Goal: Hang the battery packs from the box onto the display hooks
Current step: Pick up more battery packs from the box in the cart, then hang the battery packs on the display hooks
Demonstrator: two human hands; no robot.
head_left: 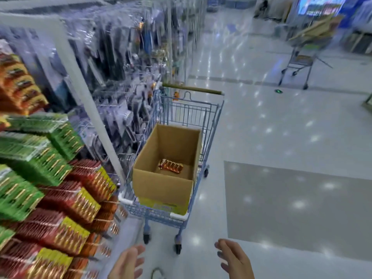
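- Head view looked down a shop aisle. The cart [193,109] stood close along the display [60,178] on the left, probably so that stock could pass between them with a short reach.
- The box [163,190] sat open-topped at the near end of the cart's basket, its near wall by the basket's near edge. Open like that, its contents could be lifted straight out.
- One orange battery pack [170,166] lay flat on the bottom of the box, about midway between the side walls and nearer the far wall. Nothing else showed inside, so the job looked almost finished.
- The left hand [128,262] and right hand [234,258] hovered low, short of the cart. Both hands were empty, fingers loose and slightly spread, touching nothing. I judged them ready to reach for the box.
- Red packs [76,198] and green packs [36,158] filled the display in dense overlapping rows. The hooks themselves were lost behind them and in the blur, so no free hook could be picked out.
- The deep walls of the box meant the next grasp would call for a reach down from above.
- A second cart [302,57] stood well apart across the floor [281,121].
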